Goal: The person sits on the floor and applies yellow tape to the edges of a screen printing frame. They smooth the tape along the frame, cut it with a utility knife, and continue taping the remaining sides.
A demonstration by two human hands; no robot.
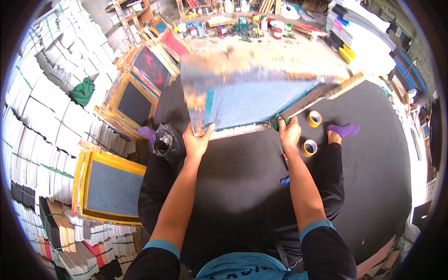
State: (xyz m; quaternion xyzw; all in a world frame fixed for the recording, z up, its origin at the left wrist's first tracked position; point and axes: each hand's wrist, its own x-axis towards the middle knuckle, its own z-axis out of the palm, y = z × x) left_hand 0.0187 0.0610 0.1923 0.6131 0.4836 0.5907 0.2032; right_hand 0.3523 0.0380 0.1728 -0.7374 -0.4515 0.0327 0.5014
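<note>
- Black mat (373,186) covers the floor we sit on; stacks of white paper (56,93) line our left side, more stacks (359,28) sit far right; cluttered workbench (242,23) with bottles and tins runs along the top
- We hold a wooden printing frame (261,100) with blue mesh, tilted up off the mat in front of us; it is motion-blurred, so finer detail is unreadable
- Our left hand (197,141) is clamped on the frame's near left corner, thumb on top; fingers underneath, hidden
- Our right hand (289,133) presses a green cloth (279,122) against the frame's near edge, fingers closed around the cloth
- Hands are well apart, one at each end of the near rail
- Two rolls of yellow tape (314,118) lie on the mat just right of our right hand; our foot in a purple sock (344,129) is beside them
- Small red-handled tool (284,160) lies on the mat below our right wrist
- Crumpled black bag (165,140) sits left of our left hand
- Yellow-framed screen (109,186) lies flat at lower left; several more frames (144,79) lean in a row at upper left
</note>
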